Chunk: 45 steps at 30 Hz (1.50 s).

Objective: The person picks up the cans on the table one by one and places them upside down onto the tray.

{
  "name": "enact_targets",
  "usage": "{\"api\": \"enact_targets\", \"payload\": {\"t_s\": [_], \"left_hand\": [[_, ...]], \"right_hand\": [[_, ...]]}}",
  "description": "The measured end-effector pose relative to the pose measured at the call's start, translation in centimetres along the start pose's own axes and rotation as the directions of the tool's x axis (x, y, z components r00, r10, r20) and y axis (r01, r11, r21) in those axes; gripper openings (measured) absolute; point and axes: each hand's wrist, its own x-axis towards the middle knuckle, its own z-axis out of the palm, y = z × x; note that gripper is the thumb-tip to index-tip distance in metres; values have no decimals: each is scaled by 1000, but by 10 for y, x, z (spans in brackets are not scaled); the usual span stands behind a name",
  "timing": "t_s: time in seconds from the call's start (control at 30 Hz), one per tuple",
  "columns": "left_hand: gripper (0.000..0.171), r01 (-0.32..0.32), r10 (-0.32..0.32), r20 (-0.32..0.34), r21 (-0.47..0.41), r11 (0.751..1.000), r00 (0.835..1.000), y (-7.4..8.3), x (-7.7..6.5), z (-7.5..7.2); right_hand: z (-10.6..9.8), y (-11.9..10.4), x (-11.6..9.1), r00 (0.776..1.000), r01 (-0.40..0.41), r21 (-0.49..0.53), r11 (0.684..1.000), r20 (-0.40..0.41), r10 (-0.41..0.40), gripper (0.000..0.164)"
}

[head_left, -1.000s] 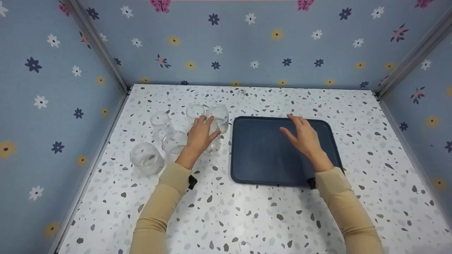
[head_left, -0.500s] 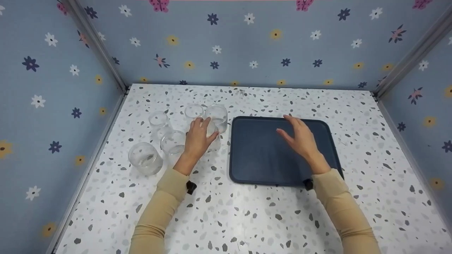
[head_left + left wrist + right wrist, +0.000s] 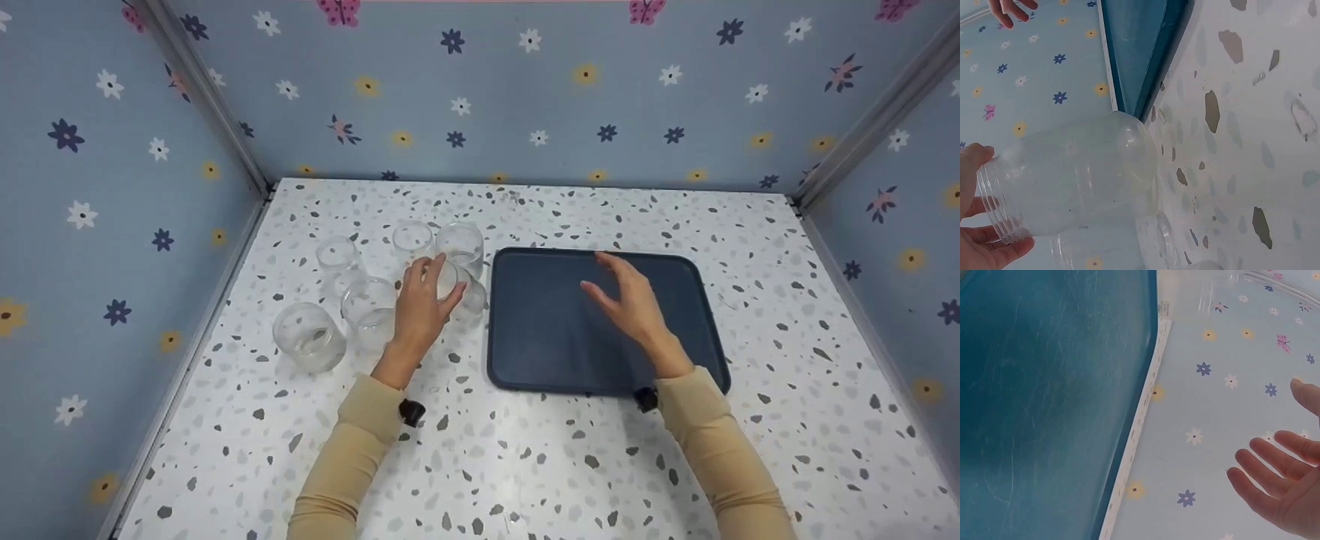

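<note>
My left hand (image 3: 421, 304) grips a clear jar (image 3: 1078, 169) by its threaded neck, thumb on one side and fingers on the other. In the head view that jar (image 3: 472, 296) tilts, its base swung toward the navy tray (image 3: 570, 322). Over the tray hovers my right hand (image 3: 632, 307), fingers spread and holding nothing; the right wrist view also shows those fingers (image 3: 1266, 472) apart and bare. Close around the left hand stand other clear jars, including one (image 3: 460, 244) just behind it and a wide one (image 3: 367, 304) partly hidden by it.
More clear jars stand at the left: a wide one (image 3: 309, 337) in front, a narrower one (image 3: 339, 262) behind it and another (image 3: 412, 238) farther back. Flower-patterned panels (image 3: 525, 90) enclose the speckled white table (image 3: 510, 457) at the back and both sides.
The gripped jar has tilted, its base moving right toward the tray, while my left hand stays near the same spot. My right hand has drifted slightly left over the tray.
</note>
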Motion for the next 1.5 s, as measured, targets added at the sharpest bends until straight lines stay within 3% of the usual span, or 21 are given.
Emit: {"api": "enact_targets", "payload": {"t_s": [0.4, 0.83, 0.93, 1.13, 1.37, 1.5], "left_hand": [[46, 29, -38, -60, -139, 990, 997, 13, -3, 1], [48, 94, -105, -26, -281, 955, 994, 19, -5, 9], [47, 105, -117, -14, -346, 932, 993, 20, -6, 13], [44, 125, -147, -6, -502, 856, 989, 20, -8, 19], [36, 131, -169, -13, -576, 807, 986, 23, -11, 24], [34, 171, -206, 16, -624, 763, 978, 28, -11, 22]], "right_hand": [[13, -3, -6, 1000, 1, 127, 992, -23, 2, 47], [28, -6, -12, 999, 30, 212, 977, -44, -21, 44], [30, -8, -13, 999, 16, 242, 970, -44, -5, 44], [35, -11, -15, 999, -13, 306, 952, -34, 24, 45], [41, -15, -17, 997, -75, 348, 934, 13, 76, 44], [37, -32, -18, 995, -97, 388, 917, 39, 88, 45]]}}
